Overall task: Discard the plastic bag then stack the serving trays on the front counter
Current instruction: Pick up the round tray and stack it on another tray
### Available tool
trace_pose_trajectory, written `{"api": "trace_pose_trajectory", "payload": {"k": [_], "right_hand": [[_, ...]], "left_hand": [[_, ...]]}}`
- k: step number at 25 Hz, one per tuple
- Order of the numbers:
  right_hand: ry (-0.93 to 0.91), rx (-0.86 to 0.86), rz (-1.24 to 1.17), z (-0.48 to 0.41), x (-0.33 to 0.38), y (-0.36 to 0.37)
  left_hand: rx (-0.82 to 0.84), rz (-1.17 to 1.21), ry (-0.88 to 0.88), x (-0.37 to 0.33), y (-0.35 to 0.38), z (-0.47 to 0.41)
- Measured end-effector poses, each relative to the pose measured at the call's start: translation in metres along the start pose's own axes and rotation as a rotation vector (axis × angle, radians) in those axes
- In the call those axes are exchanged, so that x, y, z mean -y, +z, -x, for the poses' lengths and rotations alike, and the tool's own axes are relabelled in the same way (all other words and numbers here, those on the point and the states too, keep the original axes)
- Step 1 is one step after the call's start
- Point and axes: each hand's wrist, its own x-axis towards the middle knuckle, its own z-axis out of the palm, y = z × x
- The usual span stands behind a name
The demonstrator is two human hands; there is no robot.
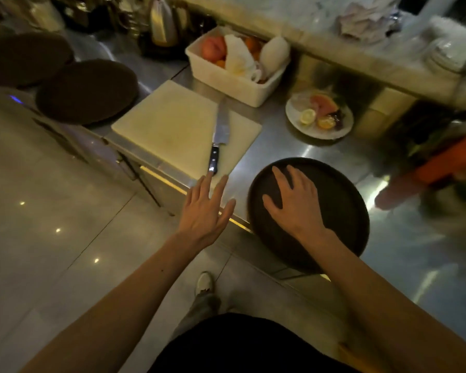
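Note:
A round dark serving tray point(339, 211) lies on the steel counter point(285, 154), hanging partly over its front edge. My right hand point(293, 200) rests flat on it with fingers spread, gripping nothing. My left hand point(207, 208) hovers open just left of the tray, over the counter's edge, fingertips near the knife handle. Two more round dark trays lie at the far left: one point(88, 91) beside the cutting board, another point(24, 59) behind it, slightly overlapped. No plastic bag is in view.
A white cutting board point(172, 125) carries a knife point(219, 133), handle toward me. Behind it stand a white tub of fruit point(237, 84) and a plate of cut fruit point(319, 115). A raised marble ledge point(361, 52) runs along the back. Vegetables point(447, 157) lie at right.

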Motion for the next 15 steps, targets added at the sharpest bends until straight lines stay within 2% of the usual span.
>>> {"api": "trace_pose_trajectory", "payload": {"k": [6, 15], "right_hand": [[0.381, 0.090, 0.130, 0.012, -0.041, 0.004], [0.652, 0.236, 0.143, 0.032, -0.103, 0.017]], "left_hand": [[0.238, -0.067, 0.320, 0.000, 0.034, -0.077], [0.432, -0.181, 0.473, -0.018, 0.071, -0.131]]}}
